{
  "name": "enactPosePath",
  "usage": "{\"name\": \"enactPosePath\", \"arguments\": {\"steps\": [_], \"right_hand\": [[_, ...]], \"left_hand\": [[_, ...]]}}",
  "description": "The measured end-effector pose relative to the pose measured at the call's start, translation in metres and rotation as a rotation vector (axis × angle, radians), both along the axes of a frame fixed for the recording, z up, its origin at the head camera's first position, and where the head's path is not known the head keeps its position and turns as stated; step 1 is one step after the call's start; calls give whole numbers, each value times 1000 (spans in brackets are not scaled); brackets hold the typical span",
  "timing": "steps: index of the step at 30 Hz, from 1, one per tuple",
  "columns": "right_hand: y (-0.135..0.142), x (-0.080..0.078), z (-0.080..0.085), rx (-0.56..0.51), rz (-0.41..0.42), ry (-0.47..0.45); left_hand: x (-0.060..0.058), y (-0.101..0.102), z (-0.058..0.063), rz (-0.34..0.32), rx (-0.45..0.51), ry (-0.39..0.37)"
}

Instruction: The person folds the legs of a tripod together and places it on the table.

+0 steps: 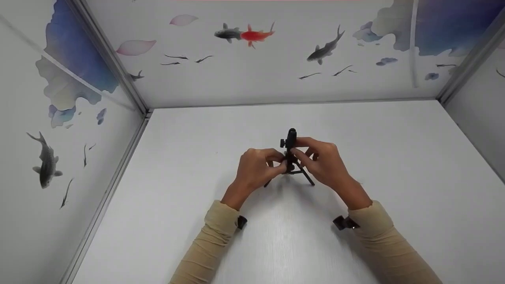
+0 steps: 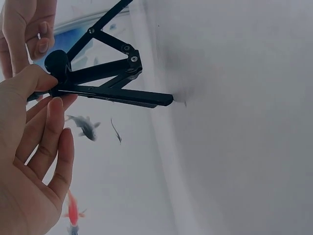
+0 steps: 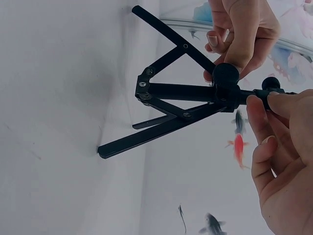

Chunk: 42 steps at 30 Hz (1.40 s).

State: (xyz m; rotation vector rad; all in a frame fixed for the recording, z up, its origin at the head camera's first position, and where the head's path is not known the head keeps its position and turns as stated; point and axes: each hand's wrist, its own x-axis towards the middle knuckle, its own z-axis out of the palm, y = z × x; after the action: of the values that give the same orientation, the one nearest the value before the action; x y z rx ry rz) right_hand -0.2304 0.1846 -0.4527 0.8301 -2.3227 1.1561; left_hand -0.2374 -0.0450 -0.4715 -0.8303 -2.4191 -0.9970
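A small black tripod [image 1: 291, 139] stands on the white table [image 1: 189, 134] in the head view, its legs spread. My left hand [image 1: 254, 167] pinches it low, around the collar where the legs [image 3: 132, 141] meet. Higher up, the thumb and fingers of my right hand [image 1: 325, 161] grip the narrow upper column. A large round knob [image 3: 226, 76] sticks out at the collar, close to the left fingers. One smaller knob [image 3: 270, 84] sits on the upper column by the right thumb. Folding struts [image 2: 110, 40] join the legs to the centre tube [image 2: 102, 71].
White panels [image 1: 276, 79] with printed fish and blue washes enclose the table at the back and sides. Metal frame edges [image 1: 126, 79] run along their corners. A small dark device sits at each sleeve cuff [image 1: 371, 215].
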Motion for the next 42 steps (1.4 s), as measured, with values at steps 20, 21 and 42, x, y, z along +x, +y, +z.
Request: {"name": "enactPosePath", "arguments": {"steps": [20, 21, 42], "right_hand": [[0, 0, 0, -17, 6, -5], [0, 0, -1, -18, 7, -5], [2, 0, 1, -16, 9, 1]], "left_hand": [[2, 0, 2, -4, 32, 33], [2, 0, 2, -4, 34, 32], [3, 2, 4, -20, 93, 47]]}}
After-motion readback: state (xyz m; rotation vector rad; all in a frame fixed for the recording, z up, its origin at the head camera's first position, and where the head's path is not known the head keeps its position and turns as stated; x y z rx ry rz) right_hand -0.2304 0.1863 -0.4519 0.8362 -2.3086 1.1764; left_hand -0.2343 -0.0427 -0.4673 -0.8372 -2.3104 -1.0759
